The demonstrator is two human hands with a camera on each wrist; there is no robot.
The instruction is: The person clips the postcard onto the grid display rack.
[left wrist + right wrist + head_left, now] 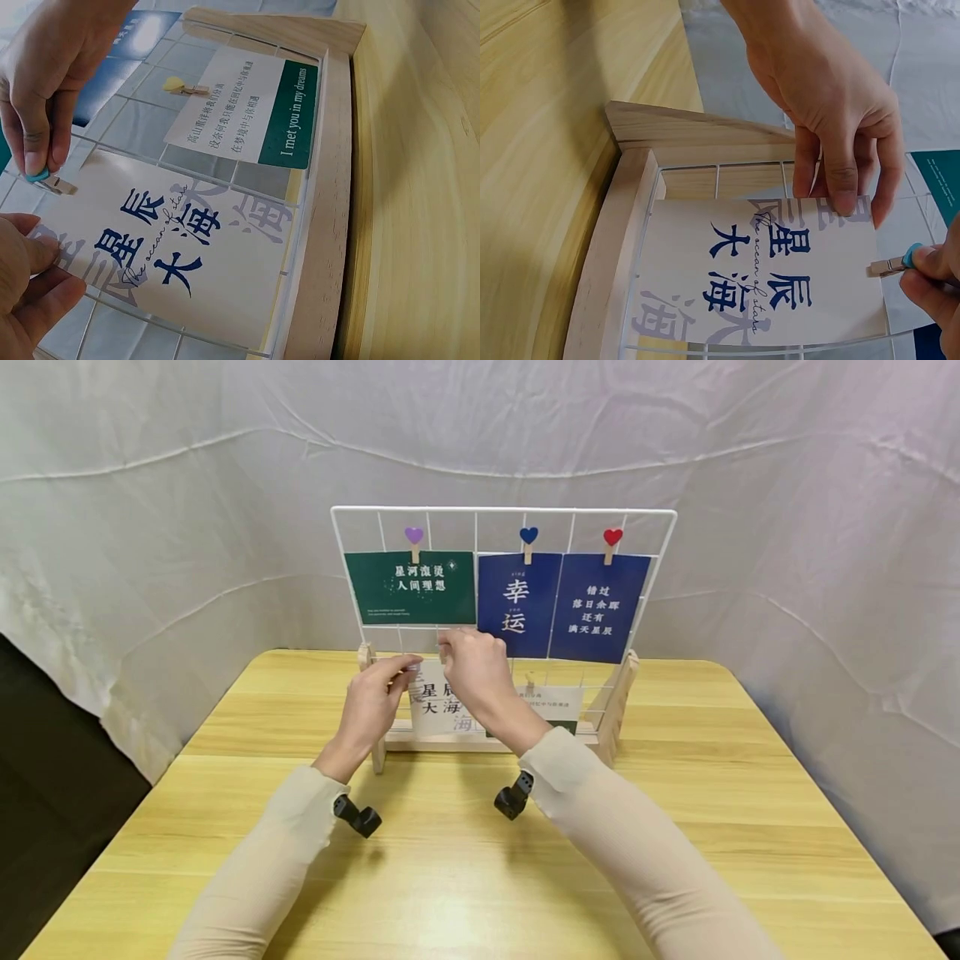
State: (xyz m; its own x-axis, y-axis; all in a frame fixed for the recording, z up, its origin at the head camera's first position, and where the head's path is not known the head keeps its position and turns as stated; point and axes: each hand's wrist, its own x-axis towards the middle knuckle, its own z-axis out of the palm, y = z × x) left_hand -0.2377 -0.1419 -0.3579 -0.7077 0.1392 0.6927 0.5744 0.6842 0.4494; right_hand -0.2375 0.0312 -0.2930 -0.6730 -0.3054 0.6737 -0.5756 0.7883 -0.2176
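Observation:
A white card [187, 247] with dark blue characters lies against the lower left of a white wire grid [504, 511]. My left hand [372, 702] pinches its left edge between thumb and fingers, as the right wrist view also shows. At the card's top edge, my right hand [483, 672] pinches a small wooden clothespin [886, 266] with a teal end. The clothespin's tip overlaps the card's top edge. To the right on the grid hangs a white-and-green card [244, 109] under a yellow heart clothespin [184, 87].
Above hang a green card [410, 602] and two blue cards [600, 610], held by purple, blue and red heart clothespins. The grid stands in a wooden base [321, 225] on the wood-grain table [450, 860]. White cloth [480, 427] surrounds the back.

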